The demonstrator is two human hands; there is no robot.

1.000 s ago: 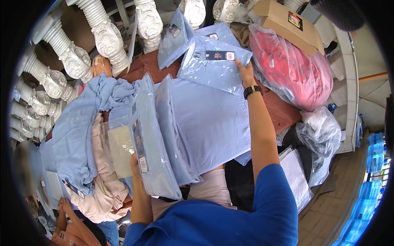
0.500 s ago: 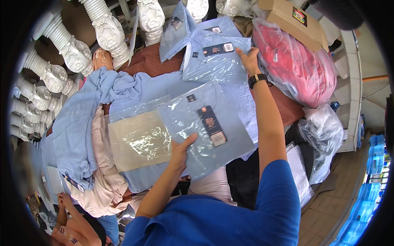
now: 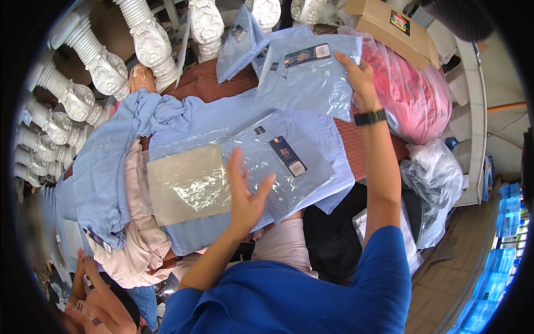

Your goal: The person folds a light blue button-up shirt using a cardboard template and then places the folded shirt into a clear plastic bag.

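My right hand grips the right edge of a folded light-blue shirt in a clear bag, with a dark tag across its top. That shirt is raised at the far side of the cloth-covered surface. Below it lies a second bagged blue shirt, its dark tag tilted. My left hand, fingers spread and holding nothing, is over this second shirt's left edge. Left of that hand a beige sheet in a clear bag lies on loose blue cloth. More bagged shirts are at the back.
Red cloth in a clear bag and a cardboard box are at the far right. Loose blue shirts and pink cloth lie to the left. White ornate balusters line the back. Another person's hands show at lower left.
My right hand has moved right, bringing the bagged shirt with it. My left hand has let go of the other bagged shirt, which now lies on the blue cloth, and its fingers have spread.
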